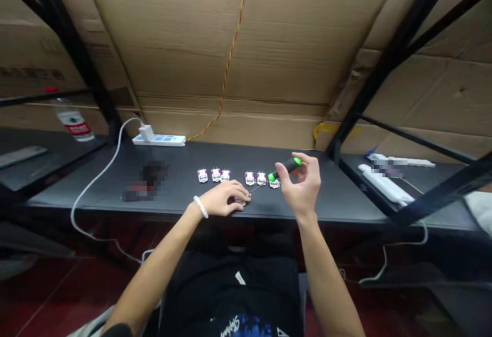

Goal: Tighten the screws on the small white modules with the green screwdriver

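Through the head camera I saw the left hand [223,198], wearing a white beaded bracelet [200,207], curled down over a small part [240,202] on a dark table [180,173]; its exact shape was hidden. The right hand [302,183] pinched a black-and-green screwdriver [286,169] between fingers and thumb, its thin shaft [258,187] reaching toward that part. Six small white-and-magenta plastic modules [249,178] stood in a row just behind the hands.
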Demonstrator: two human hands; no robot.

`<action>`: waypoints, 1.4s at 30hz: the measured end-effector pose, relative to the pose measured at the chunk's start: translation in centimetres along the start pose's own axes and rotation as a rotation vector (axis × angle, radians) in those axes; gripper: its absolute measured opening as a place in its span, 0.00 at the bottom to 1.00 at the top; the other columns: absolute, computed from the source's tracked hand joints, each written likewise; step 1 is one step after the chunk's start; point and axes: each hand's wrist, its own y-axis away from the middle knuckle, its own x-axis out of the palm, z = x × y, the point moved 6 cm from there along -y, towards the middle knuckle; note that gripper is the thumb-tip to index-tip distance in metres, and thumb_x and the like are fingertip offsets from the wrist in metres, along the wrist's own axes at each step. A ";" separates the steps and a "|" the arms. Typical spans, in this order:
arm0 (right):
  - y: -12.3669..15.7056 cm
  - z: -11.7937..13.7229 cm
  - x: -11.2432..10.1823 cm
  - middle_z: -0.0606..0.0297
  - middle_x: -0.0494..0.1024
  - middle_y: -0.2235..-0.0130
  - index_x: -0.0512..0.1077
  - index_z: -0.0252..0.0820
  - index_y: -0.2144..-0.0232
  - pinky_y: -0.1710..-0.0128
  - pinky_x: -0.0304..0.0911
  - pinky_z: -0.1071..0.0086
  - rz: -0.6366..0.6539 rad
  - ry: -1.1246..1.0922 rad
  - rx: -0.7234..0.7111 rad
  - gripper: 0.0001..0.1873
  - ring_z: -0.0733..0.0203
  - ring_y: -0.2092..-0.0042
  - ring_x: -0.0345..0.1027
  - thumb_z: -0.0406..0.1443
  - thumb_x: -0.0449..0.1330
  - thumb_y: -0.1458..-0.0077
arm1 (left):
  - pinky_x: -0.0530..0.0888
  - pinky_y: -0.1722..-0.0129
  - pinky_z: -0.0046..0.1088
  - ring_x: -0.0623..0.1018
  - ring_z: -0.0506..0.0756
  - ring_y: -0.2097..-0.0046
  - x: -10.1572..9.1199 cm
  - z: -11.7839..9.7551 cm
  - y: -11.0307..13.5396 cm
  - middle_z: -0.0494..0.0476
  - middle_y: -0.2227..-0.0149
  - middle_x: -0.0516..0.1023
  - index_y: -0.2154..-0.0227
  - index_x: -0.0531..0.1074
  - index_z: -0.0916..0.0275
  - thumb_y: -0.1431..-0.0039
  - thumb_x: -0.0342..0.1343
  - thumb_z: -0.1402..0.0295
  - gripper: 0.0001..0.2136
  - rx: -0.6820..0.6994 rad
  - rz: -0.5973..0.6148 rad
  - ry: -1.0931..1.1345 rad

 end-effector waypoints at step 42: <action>-1.3 -0.7 -3.6 0.59 0.74 0.56 0.74 0.42 0.53 0.65 0.74 0.65 -0.106 0.027 0.011 0.21 0.57 0.59 0.73 0.44 0.71 0.44 | 0.74 0.38 0.42 0.78 0.61 0.42 1.5 -1.4 -1.0 0.60 0.48 0.83 0.51 0.79 0.61 0.30 0.53 0.72 0.11 -0.001 0.020 -0.215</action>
